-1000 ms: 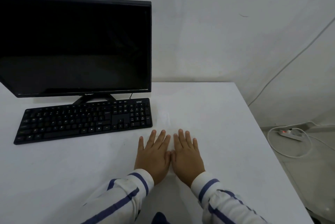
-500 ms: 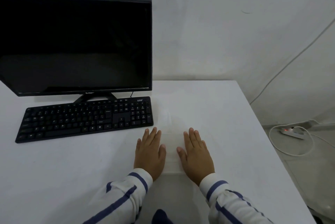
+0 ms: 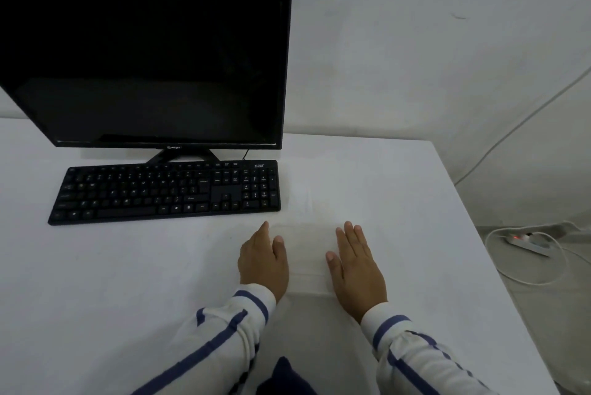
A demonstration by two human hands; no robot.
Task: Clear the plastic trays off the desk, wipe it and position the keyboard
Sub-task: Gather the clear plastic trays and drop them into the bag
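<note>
"Where was the keyboard when you looked?"

"The black keyboard [image 3: 166, 191] lay flat on the white desk [image 3: 399, 190], straight in front of the monitor [image 3: 144, 59]. Its back edge was right up against the foot of the monitor's stand [image 3: 182, 156]. It sat to the left of the hands, and its right end was near the left hand's fingertips but not touching them."

"And the hands themselves?"

"Both were down on the desk, and neither gripped anything. The left hand [image 3: 263, 263] had its fingers straight and together, with the thumb lying along the top, and it seemed tipped slightly onto its outer edge. The right hand [image 3: 356, 270] lay palm down, fingers straight, thumb out to the side. They were apart, and between them I saw a faint pale rectangle [image 3: 303, 254] on the surface. I couldn't tell whether it was cloth or clear plastic. Each hand seemed to meet one of its side edges."

"Was anything crowding the keyboard?"

"Only the monitor behind it, with its screen dark. A thin black cable [image 3: 245, 153] dropped down by the keyboard's far right corner. Off the desk on the right, a white power strip [image 3: 527, 242] lay on the floor with a red light showing and a white cord [image 3: 543, 279] looped around it. Another white cable [image 3: 511, 129] ran up the wall [image 3: 415, 43]. The person's sleeves [image 3: 224, 337] were white with blue stripes."
</note>
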